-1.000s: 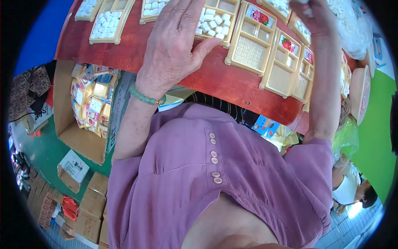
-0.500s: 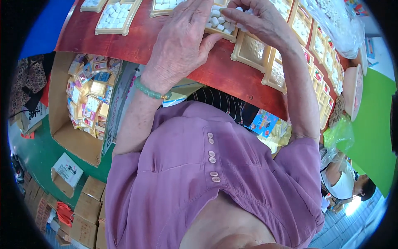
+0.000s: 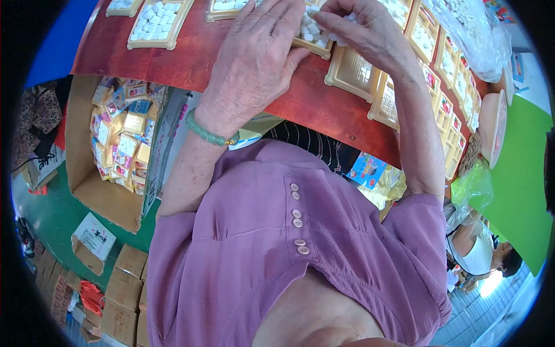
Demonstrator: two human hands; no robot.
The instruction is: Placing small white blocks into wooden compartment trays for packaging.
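Head view: A person in a purple top (image 3: 231,260) works over a red table (image 3: 185,72), both hands at a cream tray (image 3: 311,49) of small white pieces (image 3: 312,29) nr the upper edge. L hand (image 3: 251,69), w/ green bead bracelet (image 3: 211,136) at the wrist, lies palm down along the tray's L side, fingers straight & close tog., thumb spread wide; nothing shows in its grip, & its fingertips run up to the pic's edge. R hand (image 3: 376,34) is just beside it, fingers curled over the tray's R side, thumb toward the pieces; white bits show at its fingers, but can't tell if it grips any or how tight. Next tray (image 3: 350,72), w/ brick-pattern floor, sits under the R wrist; more trays, many w/ white pieces, line the table L & R. Far R: clear bag (image 3: 474,46), pink basin (image 3: 494,130), green bag (image 3: 477,179). Lower L: open carton (image 3: 107,194) w/ packs (image 3: 124,136). Lower R: co-worker (image 3: 474,254) in white
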